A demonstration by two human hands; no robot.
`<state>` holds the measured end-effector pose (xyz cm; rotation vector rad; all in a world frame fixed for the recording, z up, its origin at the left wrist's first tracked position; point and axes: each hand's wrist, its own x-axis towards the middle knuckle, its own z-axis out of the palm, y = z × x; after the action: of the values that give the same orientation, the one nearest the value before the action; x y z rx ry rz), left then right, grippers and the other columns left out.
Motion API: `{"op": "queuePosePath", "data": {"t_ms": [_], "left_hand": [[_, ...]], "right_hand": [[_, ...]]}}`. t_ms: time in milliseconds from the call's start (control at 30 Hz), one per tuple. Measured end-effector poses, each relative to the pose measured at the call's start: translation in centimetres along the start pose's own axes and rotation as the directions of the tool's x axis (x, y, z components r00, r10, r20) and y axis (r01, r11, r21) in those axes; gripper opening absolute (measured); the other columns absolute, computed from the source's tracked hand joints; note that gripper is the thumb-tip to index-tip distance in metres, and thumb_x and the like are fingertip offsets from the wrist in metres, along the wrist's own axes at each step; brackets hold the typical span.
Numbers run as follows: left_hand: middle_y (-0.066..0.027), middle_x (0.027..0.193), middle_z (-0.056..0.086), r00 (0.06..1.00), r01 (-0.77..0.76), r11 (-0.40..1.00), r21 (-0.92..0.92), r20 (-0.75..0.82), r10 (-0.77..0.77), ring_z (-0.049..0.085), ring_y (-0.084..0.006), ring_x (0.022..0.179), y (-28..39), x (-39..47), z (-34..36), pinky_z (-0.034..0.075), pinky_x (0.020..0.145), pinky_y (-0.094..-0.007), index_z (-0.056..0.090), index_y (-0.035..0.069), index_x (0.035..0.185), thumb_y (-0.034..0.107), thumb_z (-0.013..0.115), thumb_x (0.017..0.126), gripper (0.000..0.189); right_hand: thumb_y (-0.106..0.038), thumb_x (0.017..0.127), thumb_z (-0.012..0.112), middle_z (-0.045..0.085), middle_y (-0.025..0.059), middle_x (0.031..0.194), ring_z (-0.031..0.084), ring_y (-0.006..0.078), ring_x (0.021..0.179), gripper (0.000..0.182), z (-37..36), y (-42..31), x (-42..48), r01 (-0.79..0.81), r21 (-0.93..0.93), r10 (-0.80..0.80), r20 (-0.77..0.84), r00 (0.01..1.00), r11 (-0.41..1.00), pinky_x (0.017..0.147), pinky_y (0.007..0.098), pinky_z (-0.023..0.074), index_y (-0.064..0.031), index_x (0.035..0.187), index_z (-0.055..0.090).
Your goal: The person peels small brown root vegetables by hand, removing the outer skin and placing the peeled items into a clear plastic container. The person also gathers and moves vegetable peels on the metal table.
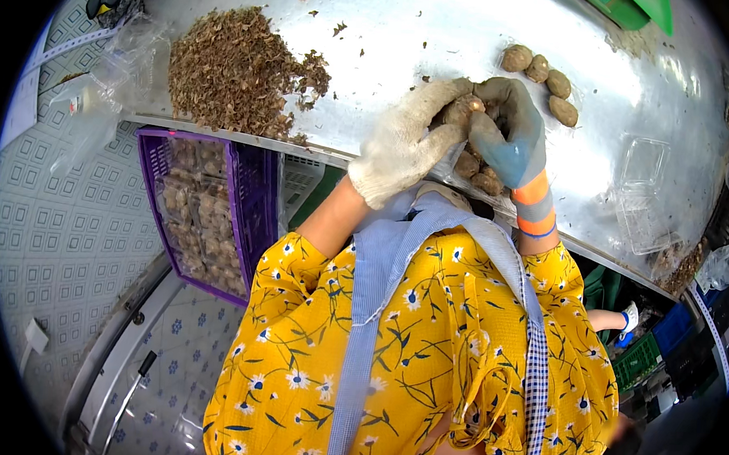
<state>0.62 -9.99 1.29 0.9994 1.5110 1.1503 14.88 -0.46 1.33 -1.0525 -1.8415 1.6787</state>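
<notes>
A brown taro-like tuber (463, 109) is held between both hands above the metal table's near edge. My left hand (409, 140), in a cream knit glove, grips it from the left. My right hand (513, 133), in a grey and blue coated glove with an orange cuff, has its fingers and thumb at the tuber's right end. Just below the hands lie several more tubers (485, 181), partly hidden by them. To the right of the hands, a clear plastic tray (575, 120) holds several tubers in a bent row.
A heap of brown peelings (230, 72) covers the metal table's (376, 12) left part. Clear plastic packs (642, 186) lie at right, a green container (623, 9) at the far edge. Below left stands a purple crate (248, 209) of packed tubers. A co-worker's gloved hand (630, 317) shows lower right.
</notes>
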Motion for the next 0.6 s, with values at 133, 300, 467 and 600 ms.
{"op": "queuePosePath", "data": {"t_ms": [133, 300, 467, 600], "left_hand": [[-0.0141, 0.123, 0.058, 0.995, -0.029, 0.996, 0.086, 0.094, 0.021, 0.058, -0.0186, 0.109, 0.1, 0.0, -0.5, 0.046, 0.095, -0.0312, 0.051, -0.003, 0.128, 0.009, 0.058, 0.087, 0.043], [-0.0139, 0.122, 0.058, 0.994, 0.053, 0.997, -0.049, 0.097, -0.048, 0.057, -0.0186, 0.107, 0.7, -0.2, -0.7, 0.046, 0.094, -0.0314, 0.047, -0.003, 0.131, 0.011, 0.061, 0.084, 0.051], [-0.0117, 0.115, 0.06, 0.981, 0.192, 0.966, -0.174, 0.052, -0.186, 0.058, -0.0161, 0.1, 1.1, -0.2, -0.9, 0.049, 0.085, -0.0281, 0.046, -0.001, 0.131, 0.016, 0.066, 0.081, 0.056], [-0.0077, 0.107, 0.063, 0.975, 0.212, 0.928, -0.308, 0.13, -0.179, 0.056, -0.0115, 0.088, 1.3, -0.1, -1.4, 0.048, 0.072, -0.0231, 0.047, 0.0, 0.128, 0.025, 0.063, 0.085, 0.053]], "right_hand": [[-0.008, 0.082, 0.059, 0.059, 0.0037, 0.072, 0.051, 0.0061, 0.059, 0.016, -0.4, 0.2, -0.1, -0.071, 0.065, 0.069, 0.039, 0.997, 0.995, 0.053, 0.0208, 0.0429, 0.0013, 0.094, 0.054], [-0.007, 0.082, 0.057, 0.06, 0.0048, 0.079, 0.053, 0.0071, 0.067, 0.02, -1.5, 0.3, -0.3, -0.176, 0.263, 0.14, 0.148, 0.979, 0.949, 0.059, 0.0209, 0.0448, 0.0013, 0.1, 0.056], [-0.009, 0.081, 0.06, 0.061, 0.0055, 0.085, 0.055, 0.0068, 0.073, 0.029, -2.1, 0.5, -0.1, -0.077, 0.165, 0.061, 0.101, 0.993, 0.983, 0.063, 0.0209, 0.0461, 0.0005, 0.108, 0.057], [-0.012, 0.08, 0.065, 0.062, 0.0044, 0.082, 0.057, 0.007, 0.067, 0.033, -2.3, -0.5, -0.2, -0.064, 0.05, 0.053, 0.207, 0.977, 0.997, 0.06, 0.0218, 0.0469, 0.0004, 0.11, 0.057]]}}
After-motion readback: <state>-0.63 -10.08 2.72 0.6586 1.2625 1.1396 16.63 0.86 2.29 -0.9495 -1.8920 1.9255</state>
